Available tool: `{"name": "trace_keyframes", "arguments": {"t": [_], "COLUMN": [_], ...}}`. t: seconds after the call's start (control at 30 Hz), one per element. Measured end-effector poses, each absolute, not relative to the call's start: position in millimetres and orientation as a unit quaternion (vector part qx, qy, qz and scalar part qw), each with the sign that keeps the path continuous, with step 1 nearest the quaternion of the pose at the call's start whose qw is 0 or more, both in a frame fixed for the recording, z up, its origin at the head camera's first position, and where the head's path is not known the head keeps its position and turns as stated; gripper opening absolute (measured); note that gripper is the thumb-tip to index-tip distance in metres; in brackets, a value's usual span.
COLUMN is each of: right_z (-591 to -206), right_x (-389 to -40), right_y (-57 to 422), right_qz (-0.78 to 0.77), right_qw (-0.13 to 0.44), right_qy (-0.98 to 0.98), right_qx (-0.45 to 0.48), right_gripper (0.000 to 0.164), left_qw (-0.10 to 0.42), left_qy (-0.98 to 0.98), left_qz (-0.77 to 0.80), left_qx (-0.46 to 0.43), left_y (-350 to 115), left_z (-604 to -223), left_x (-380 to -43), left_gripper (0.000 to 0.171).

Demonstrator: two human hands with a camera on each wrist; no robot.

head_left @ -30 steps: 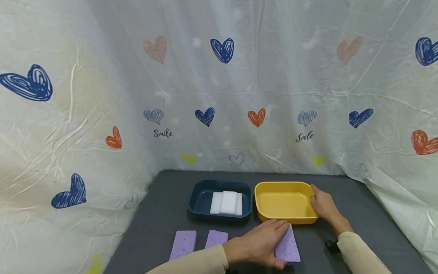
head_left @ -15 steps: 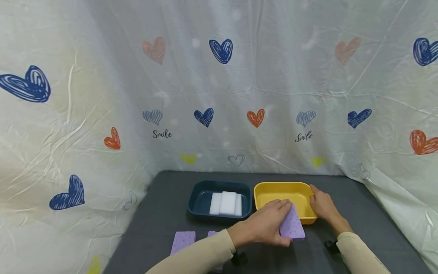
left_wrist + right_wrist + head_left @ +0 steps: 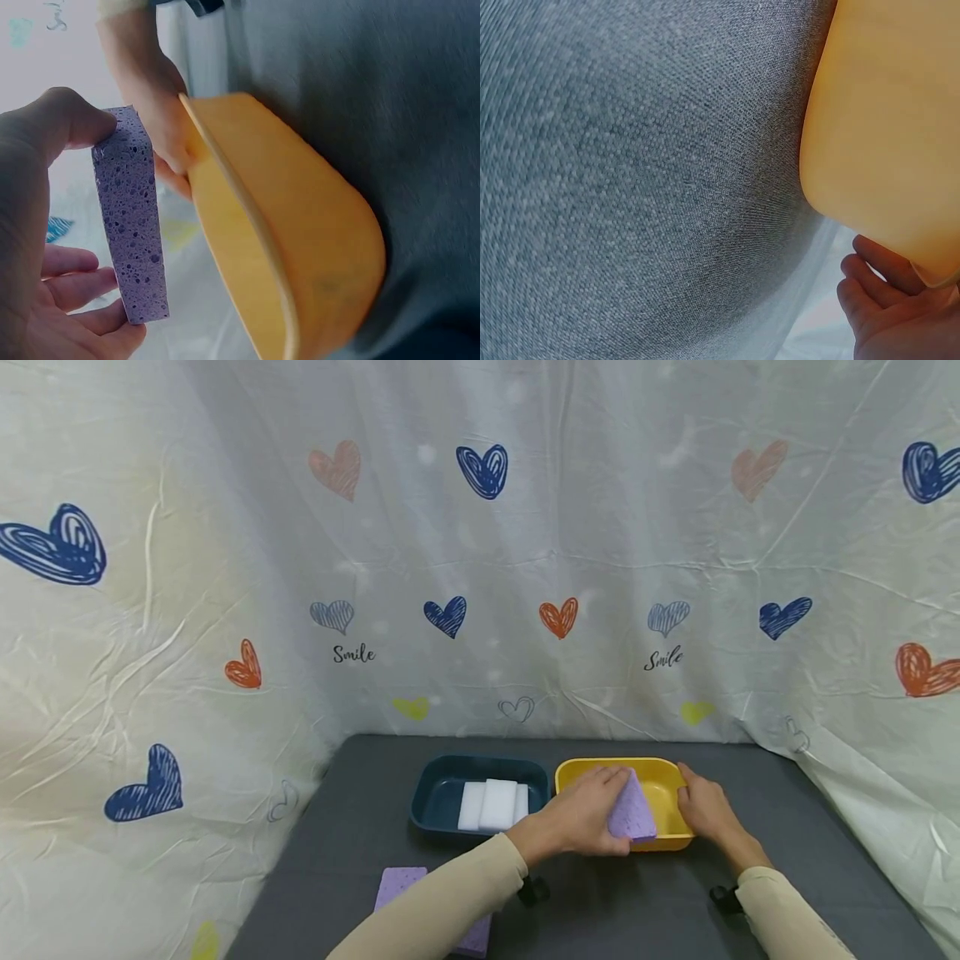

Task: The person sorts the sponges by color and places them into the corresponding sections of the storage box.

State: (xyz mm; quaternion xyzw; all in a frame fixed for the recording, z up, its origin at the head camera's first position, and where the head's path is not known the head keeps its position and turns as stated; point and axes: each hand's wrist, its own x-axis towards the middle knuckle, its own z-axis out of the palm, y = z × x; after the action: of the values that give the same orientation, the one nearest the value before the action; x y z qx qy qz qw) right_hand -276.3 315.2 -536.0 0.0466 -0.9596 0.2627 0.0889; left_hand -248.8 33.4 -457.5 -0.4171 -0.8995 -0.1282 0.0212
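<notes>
A purple speckled sponge is held up by my left hand above the front part of a yellow plastic tub. In the left wrist view, the thumb presses one end of the sponge and the fingertips hold the other. My right hand grips the tub's right rim. The right wrist view has that hand at the tub's rim, fingers along its outer side. The tub's floor is partly hidden by my left hand and the sponge.
To the left of the yellow tub stands a dark blue tub with white sponges in it. Purple sponges lie on the dark grey table at the front left, partly covered by my left sleeve. Behind hangs a heart-patterned curtain.
My left hand has lifted the purple sponge off the table in front of the yellow tub and carried it forward over the tub. My right hand has stayed on the rim.
</notes>
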Motion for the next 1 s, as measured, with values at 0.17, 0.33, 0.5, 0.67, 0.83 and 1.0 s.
{"name": "trace_keyframes", "arguments": {"t": [0.17,0.33,0.5,0.67,0.83,1.0], "right_z": [-536.3,-528.6,-527.7,-531.0,-533.6,-530.4], "right_x": [-276.7,-272.3,-271.8,-273.7,-275.2,-273.4], "right_y": [316.5,312.5,311.2,313.1,313.9,311.6], "right_qz": [0.27,0.268,0.273,0.274,0.262,0.267], "right_qw": [0.082,0.064,0.055,0.061,0.08,0.064], "right_qy": [-0.958,-0.96,-0.96,-0.959,-0.961,-0.961], "right_qx": [0.048,0.047,0.041,0.043,0.047,0.041], "right_gripper": [0.057,0.056,0.056,0.057,0.056,0.057], "left_qw": [0.018,0.023,0.019,0.008,-0.014,-0.02], "left_qy": [-0.907,-0.906,-0.906,-0.903,-0.905,-0.907], "left_qz": [-0.111,-0.092,-0.083,-0.08,-0.085,-0.084], "left_qx": [-0.405,-0.412,-0.415,-0.422,-0.416,-0.411], "left_y": [28.3,23.5,20.6,19.7,20.9,24.4], "left_z": [-461.8,-466.2,-471.7,-474.9,-479.9,-487.3], "left_x": [-262.7,-275.6,-284.4,-289.8,-293.4,-297.7], "left_gripper": [0.103,0.104,0.104,0.103,0.102,0.101]}}
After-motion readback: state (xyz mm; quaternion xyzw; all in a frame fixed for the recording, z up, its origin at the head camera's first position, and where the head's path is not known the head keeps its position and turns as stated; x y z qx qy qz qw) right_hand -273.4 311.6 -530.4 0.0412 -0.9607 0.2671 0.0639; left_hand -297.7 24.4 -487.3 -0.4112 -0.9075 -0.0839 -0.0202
